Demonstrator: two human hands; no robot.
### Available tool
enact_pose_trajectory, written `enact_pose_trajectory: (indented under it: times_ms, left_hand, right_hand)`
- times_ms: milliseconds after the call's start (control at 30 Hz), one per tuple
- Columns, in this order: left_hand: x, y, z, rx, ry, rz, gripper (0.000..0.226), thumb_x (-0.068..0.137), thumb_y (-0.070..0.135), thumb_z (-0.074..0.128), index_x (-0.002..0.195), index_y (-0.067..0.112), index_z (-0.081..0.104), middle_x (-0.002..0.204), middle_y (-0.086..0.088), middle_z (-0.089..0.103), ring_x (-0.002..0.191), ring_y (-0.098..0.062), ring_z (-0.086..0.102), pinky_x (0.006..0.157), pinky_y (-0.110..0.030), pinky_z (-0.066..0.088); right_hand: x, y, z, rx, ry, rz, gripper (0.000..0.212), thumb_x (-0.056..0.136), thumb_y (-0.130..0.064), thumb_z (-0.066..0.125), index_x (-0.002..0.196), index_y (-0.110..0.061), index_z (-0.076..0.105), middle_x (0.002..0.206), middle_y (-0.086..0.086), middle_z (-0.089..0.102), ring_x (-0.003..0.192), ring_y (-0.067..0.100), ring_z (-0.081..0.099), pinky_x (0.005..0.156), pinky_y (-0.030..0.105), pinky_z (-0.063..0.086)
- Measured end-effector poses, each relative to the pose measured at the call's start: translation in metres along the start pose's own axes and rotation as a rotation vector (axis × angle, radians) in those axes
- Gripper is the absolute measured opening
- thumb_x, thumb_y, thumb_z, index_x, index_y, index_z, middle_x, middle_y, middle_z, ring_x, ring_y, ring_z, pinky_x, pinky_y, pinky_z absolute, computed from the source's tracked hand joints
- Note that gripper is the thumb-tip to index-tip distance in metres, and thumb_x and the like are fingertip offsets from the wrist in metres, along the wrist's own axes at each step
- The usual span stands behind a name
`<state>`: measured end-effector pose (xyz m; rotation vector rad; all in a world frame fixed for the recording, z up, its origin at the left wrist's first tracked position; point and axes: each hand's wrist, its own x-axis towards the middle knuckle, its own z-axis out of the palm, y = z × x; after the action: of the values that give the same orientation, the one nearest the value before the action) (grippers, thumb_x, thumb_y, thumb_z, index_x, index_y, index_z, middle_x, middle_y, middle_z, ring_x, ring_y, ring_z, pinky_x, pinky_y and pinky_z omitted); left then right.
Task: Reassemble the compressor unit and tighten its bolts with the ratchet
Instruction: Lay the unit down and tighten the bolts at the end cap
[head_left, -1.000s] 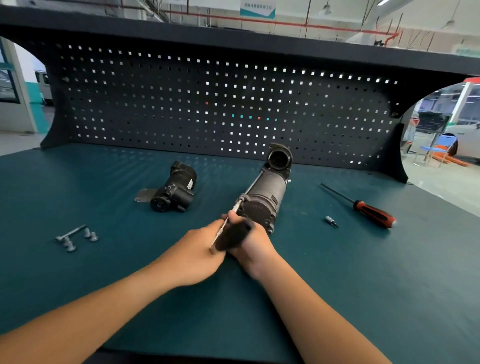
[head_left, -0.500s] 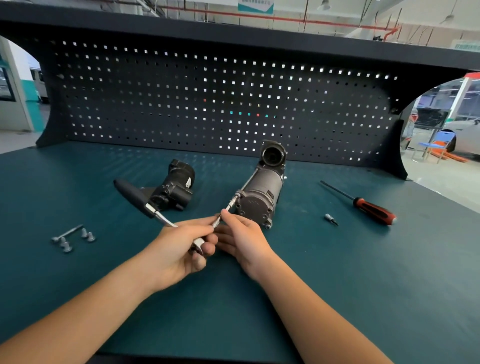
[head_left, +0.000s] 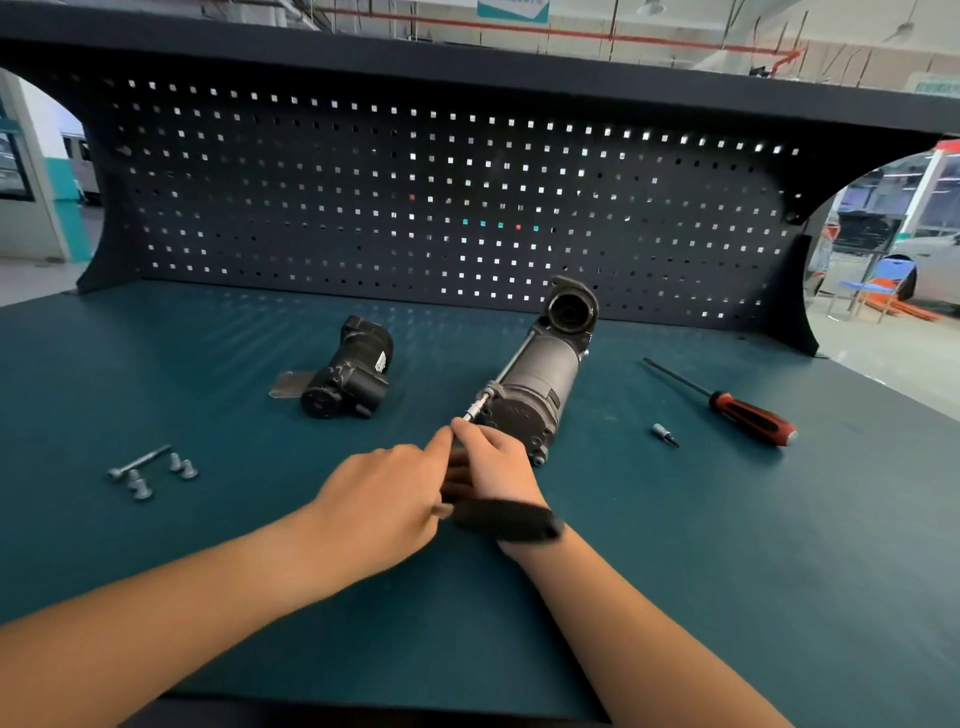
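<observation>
The grey compressor body (head_left: 540, 379) lies on its side at the middle of the frame, long axis running away toward the upper right, so its near end face, where the bolts go in, is turned toward the person; a silver extension bar (head_left: 475, 408) meets that face at its left edge, in line with the long through-bolt along the body's side. The right hand (head_left: 493, 457) pinches the bar just behind the socket, thumb and forefinger closed on it, most likely to keep it square on the bolt head while the tool turns. The left hand (head_left: 384, 499) sits just left of it, touching it, forefinger stretched toward the bar and the other fingers curled under; the black handle of the ratchet (head_left: 506, 519) sticks out from beneath them and crosses over the right wrist, which suggests this hand is the one swinging it, though the ratchet head itself is hidden between the hands.

The black housing part (head_left: 348, 374) rests apart, left of centre, not yet joined on; one long bolt and several short ones (head_left: 150, 470) are grouped at the left of the teal worktop (head_left: 727, 545), probably set aside for it. A red-handled screwdriver (head_left: 748, 415) and a small bit (head_left: 665, 434) lie at the right, out of the handle's sweep; reassembly looks part-way through.
</observation>
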<state>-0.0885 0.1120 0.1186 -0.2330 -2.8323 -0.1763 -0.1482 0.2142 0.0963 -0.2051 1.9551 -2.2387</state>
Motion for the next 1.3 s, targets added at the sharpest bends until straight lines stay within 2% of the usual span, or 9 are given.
enact_pose_trajectory:
  times_ms: [167,300,433,600,733,867,967,1133,1300]
  left_hand:
    - [0.005,-0.001,-0.002,0.182,-0.012,0.066,0.063,0.09,0.023,0.041,0.147,0.019,0.013,0.115,-0.001,0.06,0.103,-0.024,0.059,0.066,-0.029,0.036]
    - [0.004,-0.009,0.004,-0.575,-0.001,-0.135,0.039,0.086,0.01,0.043,0.12,0.027,0.051,0.087,-0.001,0.064,0.078,-0.021,0.06,0.071,-0.032,0.049]
    - [0.012,-0.008,0.006,-1.243,-0.074,-0.422,0.043,0.087,-0.003,0.042,0.11,0.029,0.059,0.047,0.006,0.048,0.037,-0.007,0.043,0.038,-0.017,0.031]
    - [0.011,-0.015,-0.009,-1.821,-0.197,-0.683,0.022,0.091,0.003,0.043,0.091,0.011,0.063,0.049,0.001,0.046,0.033,-0.005,0.039,0.03,-0.01,0.029]
    - [0.016,-0.022,-0.021,-2.174,-0.259,-0.783,0.013,0.089,0.006,0.039,0.087,0.004,0.052,0.052,-0.001,0.042,0.029,-0.002,0.033,0.024,-0.01,0.023]
    - [0.013,-0.016,-0.018,-1.882,-0.152,-0.727,0.017,0.09,0.002,0.042,0.091,0.003,0.059,0.05,-0.003,0.047,0.03,-0.004,0.034,0.028,-0.01,0.023]
    - [0.01,-0.004,-0.011,-1.581,-0.02,-0.617,0.023,0.09,-0.004,0.046,0.094,0.008,0.064,0.048,-0.003,0.053,0.033,-0.009,0.041,0.033,-0.015,0.029]
    - [0.006,-0.002,0.0,-1.258,-0.038,-0.433,0.038,0.088,-0.005,0.042,0.105,0.021,0.063,0.049,0.002,0.052,0.037,-0.01,0.045,0.036,-0.018,0.033]
    - [0.002,-0.007,0.004,-0.813,-0.008,-0.225,0.028,0.088,0.007,0.041,0.099,0.031,0.051,0.064,-0.007,0.054,0.051,-0.015,0.043,0.052,-0.024,0.036]
  right_hand:
    - [-0.002,-0.003,-0.002,0.08,-0.046,0.049,0.023,0.094,-0.024,0.052,0.076,-0.011,0.059,0.058,0.001,0.063,0.051,0.014,0.061,0.056,0.029,0.048]
    - [-0.003,-0.002,-0.002,-0.011,-0.064,0.014,0.021,0.094,-0.021,0.051,0.078,-0.013,0.061,0.073,0.006,0.062,0.058,0.013,0.06,0.06,0.025,0.049]
    - [-0.006,0.001,0.0,-0.334,0.03,-0.136,0.02,0.093,-0.029,0.052,0.082,-0.015,0.063,0.071,-0.003,0.062,0.068,0.015,0.06,0.07,0.028,0.047]
    - [0.003,-0.011,-0.016,-0.817,0.465,-0.703,0.029,0.086,-0.023,0.061,0.113,-0.01,0.061,0.122,0.005,0.054,0.113,0.02,0.048,0.094,0.032,0.039]
    - [0.027,-0.024,-0.052,-1.142,0.329,-0.721,0.059,0.096,-0.035,0.046,0.147,-0.019,0.023,0.157,-0.003,0.015,0.144,0.017,0.008,0.113,0.037,0.015]
    - [0.047,-0.019,-0.072,-1.253,0.047,-0.661,0.051,0.098,-0.031,0.044,0.145,-0.019,0.03,0.154,-0.007,0.023,0.144,0.014,0.012,0.11,0.029,0.019]
    - [0.048,-0.016,-0.073,-1.09,0.111,-0.744,0.04,0.095,-0.019,0.051,0.134,-0.011,0.047,0.143,-0.001,0.043,0.137,0.017,0.029,0.105,0.02,0.023]
    - [0.044,-0.013,-0.083,-1.226,0.18,-0.786,0.036,0.092,-0.023,0.056,0.128,-0.015,0.056,0.136,-0.003,0.051,0.128,0.021,0.04,0.104,0.039,0.029]
    - [0.043,-0.015,-0.08,-1.179,0.158,-0.792,0.036,0.091,-0.019,0.058,0.126,-0.01,0.058,0.134,0.001,0.053,0.125,0.024,0.043,0.104,0.038,0.032]
